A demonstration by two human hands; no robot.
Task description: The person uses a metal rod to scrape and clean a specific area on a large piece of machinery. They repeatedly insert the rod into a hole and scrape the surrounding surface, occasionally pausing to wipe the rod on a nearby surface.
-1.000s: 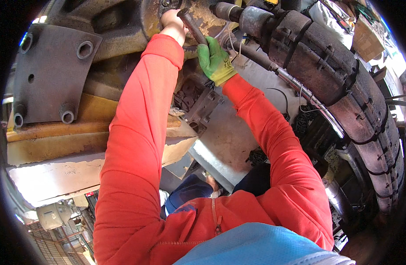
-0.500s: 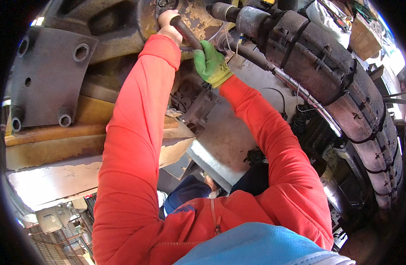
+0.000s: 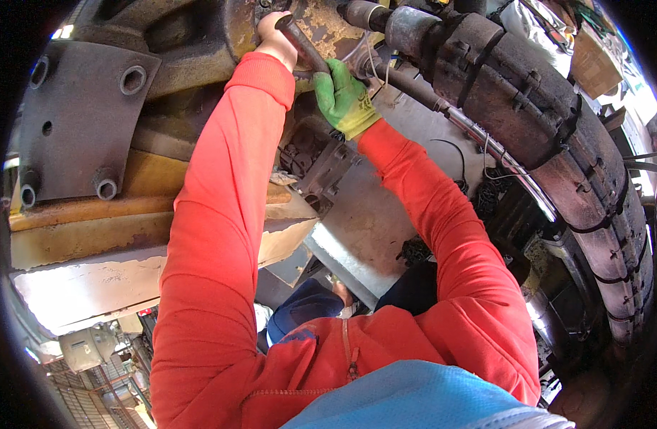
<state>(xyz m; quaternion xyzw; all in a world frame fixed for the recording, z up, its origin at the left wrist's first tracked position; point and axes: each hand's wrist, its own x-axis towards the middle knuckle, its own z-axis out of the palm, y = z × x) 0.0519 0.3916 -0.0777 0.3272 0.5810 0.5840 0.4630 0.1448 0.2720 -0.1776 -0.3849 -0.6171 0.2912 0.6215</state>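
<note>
Workshop, grimy yellow casting (image 3: 193, 76) ahead. Gloved right hand (image 3: 345, 99) grips the dark metal bar (image 3: 304, 45), which slants just beside the bare left hand (image 3: 268, 37); can't tell what left holds. Best keep left clear, bar grip firm.

Bright light (image 3: 644, 104) glares at the right edge near 1 brown cardboard box (image 3: 594, 66) and a white bag (image 3: 523, 36), with grey floor (image 3: 378, 207) mid-view and wire mesh (image 3: 65, 385) lower left.

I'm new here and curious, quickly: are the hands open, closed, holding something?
Left hand: bare, fingers partly hidden; its grip cannot be told.
Right hand: gloved, closed on the dark bar.
</note>
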